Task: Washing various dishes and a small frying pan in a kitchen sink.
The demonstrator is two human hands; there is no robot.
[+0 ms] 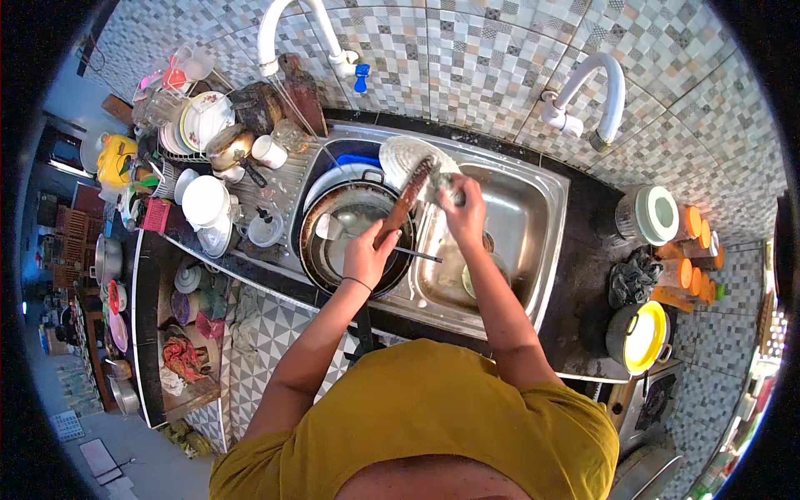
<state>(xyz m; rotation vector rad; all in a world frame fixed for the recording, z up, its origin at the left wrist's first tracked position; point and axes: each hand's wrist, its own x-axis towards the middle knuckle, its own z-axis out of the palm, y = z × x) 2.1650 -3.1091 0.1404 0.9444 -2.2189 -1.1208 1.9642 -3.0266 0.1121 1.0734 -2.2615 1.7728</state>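
My left hand (367,255) grips the lower end of a long brown wooden-handled utensil (408,198), held slanting over the sink divider. My right hand (463,213) presses a grey scrubbing pad (443,185) against the utensil's upper end. Under my left hand a large dark wok (327,260) sits in the left basin with a metal ladle (337,225) lying in it. A white plate (397,156) leans behind the utensil. The right basin (517,208) of the steel sink holds a small round dish near its drain.
A drainboard (275,193) at the left is crowded with white cups, bowls and plates. Two white taps (600,92) come out of the tiled wall. On the dark counter at the right stand a white-lidded pot (650,215), orange-lidded jars (687,271), a cloth and a yellow-lidded pot (640,335).
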